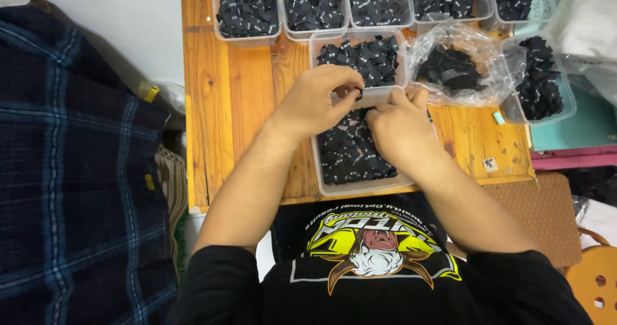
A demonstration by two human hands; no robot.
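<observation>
The person wears a black T-shirt with short sleeves that end above the elbows, at the bottom of the frame. On the chest there is a large print in yellow, white and brown, with curved horn shapes. Both forearms are bare, without watch or rings.

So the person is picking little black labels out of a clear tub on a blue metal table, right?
Not quite. The table is orange-brown wood, not blue metal, as the head view shows. The rest holds: the left hand and right hand pinch little black labels over a clear tub.
</observation>
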